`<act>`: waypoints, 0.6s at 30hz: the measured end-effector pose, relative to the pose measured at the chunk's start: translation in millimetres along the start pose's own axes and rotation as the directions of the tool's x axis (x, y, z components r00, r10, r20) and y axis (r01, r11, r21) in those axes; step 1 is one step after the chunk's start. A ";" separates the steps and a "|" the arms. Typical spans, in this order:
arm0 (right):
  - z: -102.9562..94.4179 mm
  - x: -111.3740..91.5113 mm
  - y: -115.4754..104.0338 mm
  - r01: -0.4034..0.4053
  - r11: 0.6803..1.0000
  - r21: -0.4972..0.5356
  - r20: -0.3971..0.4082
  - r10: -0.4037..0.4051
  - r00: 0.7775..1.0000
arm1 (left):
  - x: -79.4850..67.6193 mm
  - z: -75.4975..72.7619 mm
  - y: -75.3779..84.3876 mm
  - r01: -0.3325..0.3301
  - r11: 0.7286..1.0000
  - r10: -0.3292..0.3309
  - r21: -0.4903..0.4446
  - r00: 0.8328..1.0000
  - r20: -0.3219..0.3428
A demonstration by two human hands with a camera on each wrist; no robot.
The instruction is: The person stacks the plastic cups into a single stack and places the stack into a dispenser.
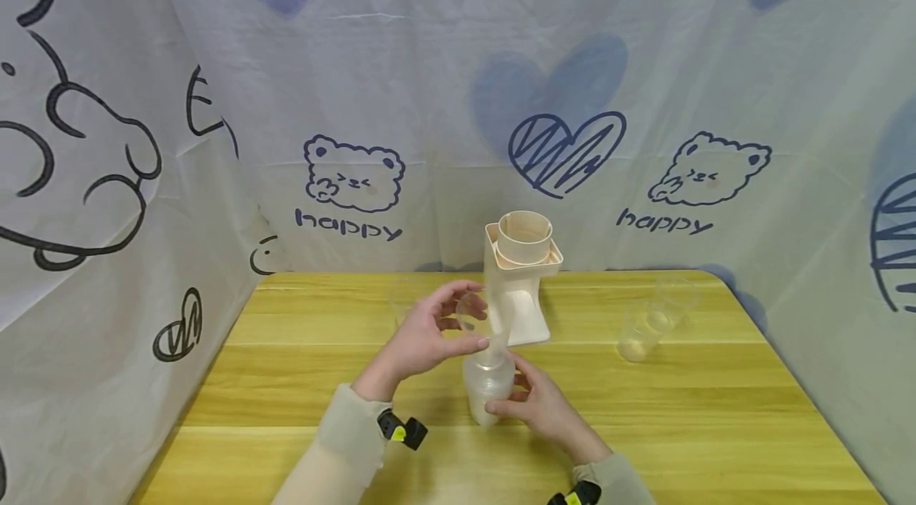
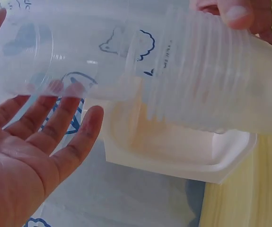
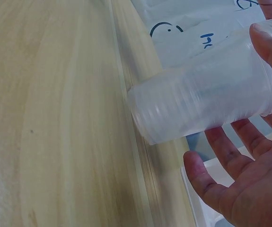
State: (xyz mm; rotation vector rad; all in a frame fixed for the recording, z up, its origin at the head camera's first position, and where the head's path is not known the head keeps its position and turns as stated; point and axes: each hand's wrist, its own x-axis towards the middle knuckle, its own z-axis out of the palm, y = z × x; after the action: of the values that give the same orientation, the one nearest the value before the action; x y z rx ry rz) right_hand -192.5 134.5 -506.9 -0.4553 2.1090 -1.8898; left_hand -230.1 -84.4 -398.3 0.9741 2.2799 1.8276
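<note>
Near the middle of the wooden table [image 1: 272,386], a stack of clear cups [image 1: 488,387] is in the grasp of the right hand [image 1: 541,407], with thumb and fingers on opposite sides. Whether its bottom touches the table, I cannot tell. Above the stack, the left hand [image 1: 428,332] holds one clear cup [image 2: 79,52] between thumb and fingers, its lower end at the stack's mouth. Just behind stands a cream-coloured holder [image 1: 511,290] with a round collar; more clear cups [image 1: 637,336] are on the table's right side. On the pale backdrop [image 1: 444,195], the word "happy" can be read twice, each under a bear drawing [image 1: 354,175].
</note>
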 end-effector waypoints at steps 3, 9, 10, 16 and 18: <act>-0.4 0.5 2.1 -0.002 1.000 -0.005 0.000 0.002 1.000 | -1.8 0.6 -2.6 0.000 1.000 0.000 0.007 0.999 0.045; -1.5 1.6 4.9 -0.005 1.000 0.013 0.008 0.005 1.000 | -4.5 0.9 -8.8 0.009 1.000 -0.012 0.024 0.994 0.110; -1.5 1.7 5.1 -0.006 1.000 0.014 0.009 0.006 1.000 | -4.7 0.8 -9.7 0.012 0.999 -0.016 0.030 0.993 0.116; -0.7 1.1 4.1 0.005 1.000 0.014 0.005 -0.005 1.000 | -5.7 -0.7 -17.6 0.027 0.997 -0.036 0.068 0.990 0.137; -0.3 0.7 3.5 0.008 1.000 0.013 0.004 -0.008 1.000 | -6.3 -0.9 -20.2 0.032 0.997 -0.041 0.066 0.989 0.144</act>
State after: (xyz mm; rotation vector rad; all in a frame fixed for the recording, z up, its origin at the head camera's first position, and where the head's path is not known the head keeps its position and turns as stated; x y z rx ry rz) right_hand -193.4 134.9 -510.4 -0.4649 2.0937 -1.9047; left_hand -234.1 -90.4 -418.3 1.0306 2.2660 1.6221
